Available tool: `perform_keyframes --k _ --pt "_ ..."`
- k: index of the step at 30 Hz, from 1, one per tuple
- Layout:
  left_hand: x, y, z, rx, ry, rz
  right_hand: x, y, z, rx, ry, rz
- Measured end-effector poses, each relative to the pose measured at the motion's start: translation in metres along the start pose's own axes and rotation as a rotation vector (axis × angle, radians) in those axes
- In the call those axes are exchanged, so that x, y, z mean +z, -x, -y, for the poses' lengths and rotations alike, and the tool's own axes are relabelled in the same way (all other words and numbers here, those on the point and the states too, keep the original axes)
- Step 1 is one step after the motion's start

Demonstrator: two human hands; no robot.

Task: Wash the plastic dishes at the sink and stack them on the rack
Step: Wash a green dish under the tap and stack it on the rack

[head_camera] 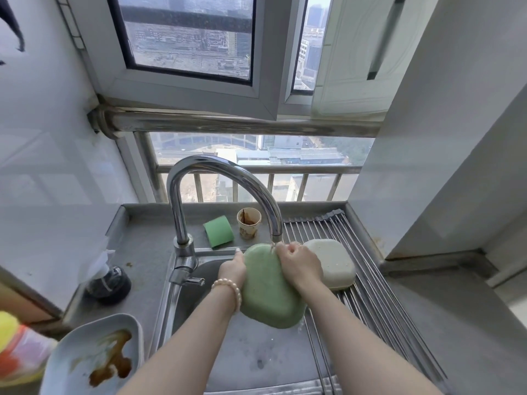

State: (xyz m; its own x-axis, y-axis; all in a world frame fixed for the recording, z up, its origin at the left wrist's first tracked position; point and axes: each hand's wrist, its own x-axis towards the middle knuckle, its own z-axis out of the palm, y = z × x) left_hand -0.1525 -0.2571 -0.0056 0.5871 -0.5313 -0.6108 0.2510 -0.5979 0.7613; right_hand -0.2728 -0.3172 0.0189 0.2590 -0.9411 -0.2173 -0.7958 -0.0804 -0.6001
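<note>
A green plastic dish [271, 289] is held bottom-up over the sink [194, 286], under the tap's spout [276, 238], where a thin stream of water falls on its far edge. My left hand [231, 270] grips its left rim. My right hand [299, 265] has curled fingers on the dish's right far edge. A white plastic dish [333, 263] lies upside down on the metal roll-up rack [370, 295] to the right. A pale blue dish [94, 357] smeared with brown sauce sits at the near left.
A green sponge [219, 231] and a stained paper cup [249, 223] stand behind the sink. A dark scrubber with plastic wrap [109, 280] lies on the left counter. The chrome faucet [182, 223] rises at the sink's far left. A yellow-orange object [14, 346] sits at the left edge.
</note>
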Motion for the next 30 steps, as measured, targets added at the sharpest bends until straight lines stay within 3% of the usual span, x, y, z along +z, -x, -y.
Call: perform_keyframes --k 2,5,9,11,13,15,17,20,23,27,30 --pt "0.005 0.003 -0.002 0.076 -0.201 -0.065 -0.005 -0.003 -0.004 0.083 -0.078 -0.007" --pt "0.017 0.02 -0.002 0.37 -0.571 -0.178 -0.008 -0.005 -0.008 0.167 -0.066 -0.014" --pt "0.043 0.033 0.014 0.715 -1.002 -0.145 -0.011 -0.004 -0.014 0.234 -0.066 -0.055" --pt "0.044 0.024 0.012 0.786 -1.01 -0.052 -0.01 -0.001 -0.016 0.241 -0.07 -0.057" --pt "0.04 0.015 0.004 0.693 -0.893 0.031 -0.009 0.001 -0.014 0.252 -0.074 -0.056" --pt "0.041 0.017 0.0 0.636 -0.934 -0.055 -0.006 0.002 -0.012 0.259 -0.069 -0.057" --pt "0.048 0.029 0.005 0.762 -1.105 -0.111 -0.005 0.002 -0.011 0.269 -0.078 -0.049" --pt "0.04 0.025 0.008 0.952 -1.129 0.026 0.0 0.004 -0.012 0.25 -0.084 0.002" --pt "0.021 0.006 -0.004 0.734 -1.004 0.085 0.006 0.005 -0.005 0.205 -0.076 0.031" --pt "0.011 0.003 -0.013 0.496 -0.976 0.045 0.005 0.002 0.002 0.17 -0.159 0.074" --pt "0.007 -0.009 -0.016 0.291 -0.735 0.066 0.004 -0.001 0.003 0.098 -0.071 0.089"
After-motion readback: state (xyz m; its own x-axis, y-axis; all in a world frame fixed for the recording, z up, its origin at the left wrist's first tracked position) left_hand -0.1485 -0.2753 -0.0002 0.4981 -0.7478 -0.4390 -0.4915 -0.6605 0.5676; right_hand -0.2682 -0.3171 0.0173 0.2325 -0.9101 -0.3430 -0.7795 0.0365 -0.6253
